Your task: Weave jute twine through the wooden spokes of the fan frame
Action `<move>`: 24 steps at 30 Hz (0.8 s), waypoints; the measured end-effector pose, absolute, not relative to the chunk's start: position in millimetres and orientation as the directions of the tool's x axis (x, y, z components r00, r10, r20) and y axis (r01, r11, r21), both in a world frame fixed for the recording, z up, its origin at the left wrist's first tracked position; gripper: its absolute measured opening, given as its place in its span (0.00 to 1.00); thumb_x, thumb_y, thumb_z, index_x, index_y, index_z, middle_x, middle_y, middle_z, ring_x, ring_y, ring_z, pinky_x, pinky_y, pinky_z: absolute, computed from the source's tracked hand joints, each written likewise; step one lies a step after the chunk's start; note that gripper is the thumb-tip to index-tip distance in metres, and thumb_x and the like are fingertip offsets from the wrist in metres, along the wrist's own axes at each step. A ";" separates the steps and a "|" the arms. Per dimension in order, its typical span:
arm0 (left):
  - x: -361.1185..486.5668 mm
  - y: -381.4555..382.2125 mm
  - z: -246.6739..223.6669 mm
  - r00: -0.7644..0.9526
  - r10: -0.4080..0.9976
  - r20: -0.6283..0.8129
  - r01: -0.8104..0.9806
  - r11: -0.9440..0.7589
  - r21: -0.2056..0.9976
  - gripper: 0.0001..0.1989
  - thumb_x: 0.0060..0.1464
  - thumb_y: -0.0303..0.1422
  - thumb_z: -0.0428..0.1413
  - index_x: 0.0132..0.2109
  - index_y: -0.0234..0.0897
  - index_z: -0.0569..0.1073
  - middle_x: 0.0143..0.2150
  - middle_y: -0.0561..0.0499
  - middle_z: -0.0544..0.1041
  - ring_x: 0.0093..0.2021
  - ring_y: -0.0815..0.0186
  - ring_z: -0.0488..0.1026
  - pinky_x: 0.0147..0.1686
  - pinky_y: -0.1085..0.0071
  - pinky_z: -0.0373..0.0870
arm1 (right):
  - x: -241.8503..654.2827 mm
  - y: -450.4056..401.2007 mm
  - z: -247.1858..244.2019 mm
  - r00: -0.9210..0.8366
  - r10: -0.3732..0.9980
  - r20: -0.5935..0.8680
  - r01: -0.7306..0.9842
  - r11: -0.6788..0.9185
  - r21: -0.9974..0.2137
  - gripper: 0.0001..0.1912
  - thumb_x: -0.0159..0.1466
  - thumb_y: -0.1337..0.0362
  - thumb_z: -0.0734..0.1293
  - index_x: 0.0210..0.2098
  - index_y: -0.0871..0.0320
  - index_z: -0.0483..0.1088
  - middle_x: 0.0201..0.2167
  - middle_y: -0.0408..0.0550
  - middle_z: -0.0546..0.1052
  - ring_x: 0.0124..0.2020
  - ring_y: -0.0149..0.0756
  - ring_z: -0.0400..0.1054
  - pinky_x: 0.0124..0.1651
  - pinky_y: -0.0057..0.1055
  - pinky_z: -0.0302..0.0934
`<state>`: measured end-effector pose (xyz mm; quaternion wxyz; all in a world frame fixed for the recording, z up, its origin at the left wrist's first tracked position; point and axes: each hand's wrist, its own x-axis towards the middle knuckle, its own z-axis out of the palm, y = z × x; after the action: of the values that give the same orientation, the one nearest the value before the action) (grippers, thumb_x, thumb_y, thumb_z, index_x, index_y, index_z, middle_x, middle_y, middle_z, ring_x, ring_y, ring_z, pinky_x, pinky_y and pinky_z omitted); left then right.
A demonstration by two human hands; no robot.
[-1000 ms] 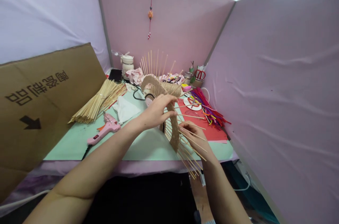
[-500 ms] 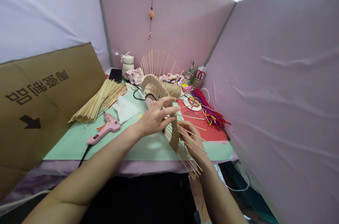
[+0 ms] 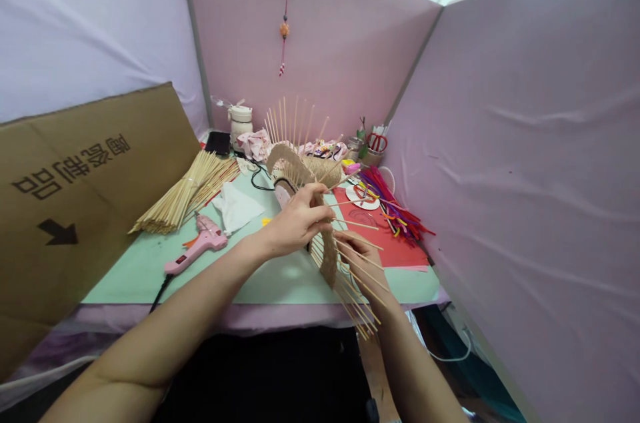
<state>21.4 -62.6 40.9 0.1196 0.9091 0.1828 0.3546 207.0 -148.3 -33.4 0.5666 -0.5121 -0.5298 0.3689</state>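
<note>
A curved woven band with thin sticks fanning outward stands on the green table mat. My left hand has its fingers wrapped over the upper part of this band, thumb side toward me. Behind the sticks on the right, my right hand pinches at the band's outer side, its fingertips partly hidden by the sticks. A thin dark strand loops near my right fingers. Just behind the band lies a roll of woven material.
Left of my hands lie a pink glue gun, a white cloth and a stick bundle. Cardboard stands far left. Colourful pipe cleaners and red paper lie right; a white bottle stands behind.
My left fingers have closed in on the band, less spread than before. My right hand has shifted slightly left, and the upper sticks have moved a little left.
</note>
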 end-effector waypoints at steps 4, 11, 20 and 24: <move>22.2 -59.6 44.1 0.739 0.375 0.559 0.237 -0.922 0.306 0.11 0.63 0.34 0.48 0.42 0.37 0.74 0.54 0.43 0.62 0.45 0.65 0.66 0.49 0.65 0.68 | 202.4 -147.9 -34.8 0.178 0.954 0.242 0.117 0.224 -0.968 0.10 0.60 0.58 0.69 0.39 0.53 0.79 0.37 0.47 0.80 0.37 0.36 0.71 0.39 0.31 0.65; 21.9 -55.4 52.2 0.734 0.485 0.475 0.383 -0.874 0.300 0.11 0.60 0.32 0.46 0.39 0.37 0.73 0.45 0.48 0.64 0.37 0.67 0.61 0.40 0.68 0.65 | 192.5 -141.2 -26.5 0.200 0.951 0.236 0.106 0.218 -0.970 0.13 0.59 0.55 0.69 0.40 0.53 0.79 0.41 0.49 0.80 0.41 0.40 0.73 0.43 0.36 0.67; 18.3 -15.0 61.8 0.674 0.552 0.492 0.467 -0.833 0.295 0.14 0.61 0.37 0.47 0.39 0.37 0.75 0.49 0.48 0.62 0.37 0.67 0.63 0.40 0.67 0.65 | 184.4 -82.6 -28.5 0.173 0.951 0.258 0.003 0.261 -0.965 0.16 0.59 0.53 0.68 0.42 0.54 0.78 0.43 0.49 0.79 0.41 0.38 0.73 0.44 0.34 0.67; 16.8 -2.7 53.7 0.638 0.554 0.534 0.460 -0.831 0.312 0.14 0.62 0.38 0.46 0.38 0.36 0.74 0.50 0.48 0.61 0.40 0.67 0.64 0.45 0.67 0.66 | 183.6 -70.0 -32.6 0.161 0.959 0.231 0.005 0.234 -0.972 0.16 0.59 0.53 0.68 0.42 0.55 0.77 0.43 0.48 0.79 0.40 0.36 0.72 0.42 0.31 0.66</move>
<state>16.8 -2.7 53.7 0.0734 0.9021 0.2811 0.3191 183.6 -70.0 -32.6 0.5973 -0.4729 -0.5099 0.3994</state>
